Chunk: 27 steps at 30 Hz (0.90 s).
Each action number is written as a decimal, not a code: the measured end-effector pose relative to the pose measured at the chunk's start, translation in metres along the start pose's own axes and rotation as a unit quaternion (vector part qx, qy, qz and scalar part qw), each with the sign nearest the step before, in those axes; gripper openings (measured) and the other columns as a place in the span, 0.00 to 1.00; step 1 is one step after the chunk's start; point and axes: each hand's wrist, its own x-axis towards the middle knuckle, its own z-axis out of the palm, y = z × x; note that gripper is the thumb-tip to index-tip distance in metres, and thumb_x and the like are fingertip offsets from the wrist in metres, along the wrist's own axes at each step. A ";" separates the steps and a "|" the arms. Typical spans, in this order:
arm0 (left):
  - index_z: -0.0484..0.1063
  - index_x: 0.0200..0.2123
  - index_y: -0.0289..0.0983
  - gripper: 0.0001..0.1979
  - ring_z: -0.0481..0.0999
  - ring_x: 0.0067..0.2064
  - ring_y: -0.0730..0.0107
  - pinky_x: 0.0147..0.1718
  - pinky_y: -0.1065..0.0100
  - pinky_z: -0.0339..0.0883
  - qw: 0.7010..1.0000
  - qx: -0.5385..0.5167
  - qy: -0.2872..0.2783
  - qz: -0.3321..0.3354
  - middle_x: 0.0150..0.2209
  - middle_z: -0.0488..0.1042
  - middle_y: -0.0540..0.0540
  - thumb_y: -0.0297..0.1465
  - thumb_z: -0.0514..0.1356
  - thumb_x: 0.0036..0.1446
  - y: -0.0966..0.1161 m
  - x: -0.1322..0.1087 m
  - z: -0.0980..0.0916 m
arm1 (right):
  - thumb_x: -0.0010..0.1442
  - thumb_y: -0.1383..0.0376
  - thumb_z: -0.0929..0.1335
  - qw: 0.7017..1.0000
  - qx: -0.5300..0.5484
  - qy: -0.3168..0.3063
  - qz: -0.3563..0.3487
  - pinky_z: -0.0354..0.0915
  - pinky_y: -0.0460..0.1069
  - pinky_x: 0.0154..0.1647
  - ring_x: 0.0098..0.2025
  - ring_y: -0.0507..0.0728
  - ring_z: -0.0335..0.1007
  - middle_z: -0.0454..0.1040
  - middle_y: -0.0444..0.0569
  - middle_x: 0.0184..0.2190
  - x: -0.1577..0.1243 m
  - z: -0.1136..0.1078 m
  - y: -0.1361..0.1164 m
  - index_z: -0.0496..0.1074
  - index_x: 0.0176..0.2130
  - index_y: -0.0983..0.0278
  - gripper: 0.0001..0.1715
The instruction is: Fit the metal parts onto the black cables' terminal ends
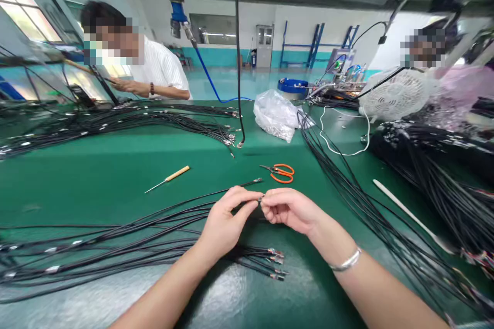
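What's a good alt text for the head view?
The left hand and right hand meet over a green table, pinching a small dark part too tiny to identify. Black cables pass beneath the left hand; orange-handled scissors and a pointed tool lie beyond.

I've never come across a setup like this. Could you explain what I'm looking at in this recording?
There's no robot here: a person works with bare hands. The single picture comes from a camera worn on their head, looking forward and down.

The left hand and right hand meet at the fingertips around a small piece, too small to identify.

On the green table lie black cables with metal ends, partly under the left arm. Beyond the hands are orange-handled scissors and a thin pointed tool with a wooden handle. Farther back sits a clear plastic bag; across the table is a co-worker.
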 end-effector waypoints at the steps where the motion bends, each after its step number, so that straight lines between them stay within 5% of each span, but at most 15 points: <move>1: 0.75 0.35 0.42 0.07 0.69 0.39 0.74 0.41 0.74 0.62 1.000 -0.002 0.000 -0.003 0.33 0.72 0.51 0.28 0.58 0.55 0.001 0.000 0.000 | 0.40 0.64 0.73 1.000 -0.001 -0.004 0.001 0.61 0.40 0.21 0.21 0.48 0.63 0.68 0.46 0.19 0.000 0.000 -0.001 0.71 0.23 0.70 0.11; 9: 0.72 0.32 0.39 0.02 0.70 0.37 0.72 0.40 0.70 0.62 0.997 -0.061 0.015 -0.046 0.32 0.72 0.50 0.30 0.60 0.52 -0.004 -0.001 0.002 | 0.42 0.63 0.74 0.999 -0.043 0.011 -0.020 0.61 0.41 0.24 0.23 0.49 0.65 0.71 0.46 0.22 -0.003 0.002 -0.004 0.71 0.25 0.69 0.13; 13: 0.67 0.42 0.40 0.12 0.69 0.35 0.73 0.40 0.70 0.61 0.992 -0.097 0.024 -0.071 0.29 0.70 0.53 0.30 0.60 0.52 -0.006 -0.002 0.002 | 0.44 0.60 0.74 0.994 -0.097 0.027 -0.051 0.61 0.43 0.27 0.25 0.49 0.65 0.72 0.47 0.24 -0.006 0.003 -0.006 0.70 0.26 0.68 0.15; 16: 0.67 0.47 0.43 0.15 0.69 0.36 0.73 0.43 0.69 0.60 0.997 -0.060 0.003 -0.056 0.31 0.70 0.53 0.30 0.59 0.54 -0.006 -0.002 0.001 | 0.48 0.59 0.73 0.986 -0.143 0.017 -0.082 0.62 0.45 0.30 0.26 0.50 0.66 0.72 0.47 0.26 -0.009 0.003 -0.007 0.69 0.27 0.68 0.15; 27: 0.74 0.39 0.42 0.09 0.71 0.40 0.70 0.51 0.64 0.57 1.000 0.010 0.021 0.004 0.31 0.74 0.51 0.29 0.60 0.53 -0.003 -0.002 -0.001 | 0.54 0.64 0.68 0.933 -0.303 0.042 -0.190 0.58 0.47 0.30 0.29 0.52 0.62 0.68 0.44 0.25 -0.016 0.006 -0.011 0.68 0.28 0.66 0.07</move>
